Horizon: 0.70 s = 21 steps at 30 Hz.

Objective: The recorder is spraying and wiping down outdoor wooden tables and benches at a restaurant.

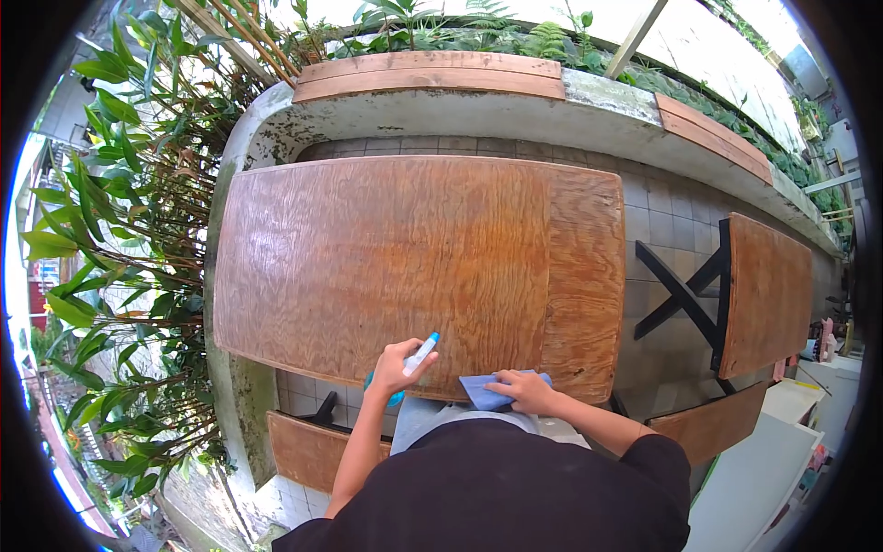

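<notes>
A large wooden table (386,262) with a worn, varnished plywood top lies before me. Above its near edge my left hand (399,369) is closed around a small translucent bottle (418,357) with a blue tip, which points up and to the right. Something teal (395,399) shows beside that hand, partly hidden by it. My right hand (526,391) rests on a folded blue cloth (479,392) at the near edge of the table, its fingers spread over the cloth.
Concrete ledges with wooden seat boards (431,79) run behind the table. Leafy plants (117,276) crowd the left. A second wooden table (767,297) with black crossed legs stands right. Wooden benches (310,452) lie near my left and right sides.
</notes>
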Each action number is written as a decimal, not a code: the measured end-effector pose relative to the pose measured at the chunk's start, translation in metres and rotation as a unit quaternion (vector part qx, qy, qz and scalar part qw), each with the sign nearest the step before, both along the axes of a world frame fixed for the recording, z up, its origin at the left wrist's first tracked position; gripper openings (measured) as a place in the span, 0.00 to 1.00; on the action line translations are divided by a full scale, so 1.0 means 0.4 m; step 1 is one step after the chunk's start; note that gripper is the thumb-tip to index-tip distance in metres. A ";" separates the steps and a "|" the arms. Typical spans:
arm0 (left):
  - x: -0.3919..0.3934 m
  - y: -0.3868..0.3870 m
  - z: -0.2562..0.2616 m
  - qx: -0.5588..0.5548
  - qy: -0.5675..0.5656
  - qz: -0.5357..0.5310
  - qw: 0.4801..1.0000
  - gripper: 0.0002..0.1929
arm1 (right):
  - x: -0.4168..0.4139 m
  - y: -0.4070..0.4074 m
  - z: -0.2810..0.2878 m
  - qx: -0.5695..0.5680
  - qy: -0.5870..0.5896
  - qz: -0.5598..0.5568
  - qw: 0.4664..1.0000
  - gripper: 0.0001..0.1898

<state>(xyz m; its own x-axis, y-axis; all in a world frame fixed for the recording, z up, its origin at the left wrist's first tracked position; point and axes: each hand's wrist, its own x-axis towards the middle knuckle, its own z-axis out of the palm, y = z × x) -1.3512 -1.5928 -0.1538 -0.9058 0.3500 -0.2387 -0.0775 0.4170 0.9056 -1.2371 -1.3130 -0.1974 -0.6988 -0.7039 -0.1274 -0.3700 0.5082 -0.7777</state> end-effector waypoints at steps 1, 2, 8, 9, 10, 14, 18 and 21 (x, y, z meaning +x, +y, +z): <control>0.002 -0.010 0.005 -0.118 -0.034 -0.041 0.992 0.16 | 0.013 -0.003 0.004 0.016 0.007 -0.095 0.995 0.33; 0.004 -0.015 0.010 -0.232 -0.065 -0.080 0.967 0.19 | 0.015 -0.005 0.019 0.035 0.016 -0.189 0.981 0.32; -0.003 -0.055 -0.062 -0.182 -0.032 -0.028 0.982 0.20 | -0.022 -0.058 0.014 0.118 0.089 -0.456 0.877 0.30; -0.014 -0.059 -0.066 -0.120 0.002 0.035 0.992 0.20 | -0.027 -0.074 0.020 0.153 0.117 -0.468 0.863 0.31; -0.026 -0.072 -0.067 -0.119 0.003 0.028 0.993 0.20 | -0.023 -0.093 0.019 0.155 0.117 -0.474 0.859 0.31; -0.111 -0.106 -0.038 -0.059 0.015 0.018 0.998 0.17 | -0.030 -0.125 -0.044 0.220 0.137 -0.478 0.840 0.31; -0.171 -0.178 -0.025 0.027 0.051 0.009 0.998 0.12 | -0.011 -0.198 -0.057 0.164 0.144 -0.445 0.869 0.29; -0.192 -0.260 -0.054 0.085 0.058 0.009 0.995 0.11 | 0.006 -0.322 -0.042 0.133 0.213 -0.189 0.949 0.25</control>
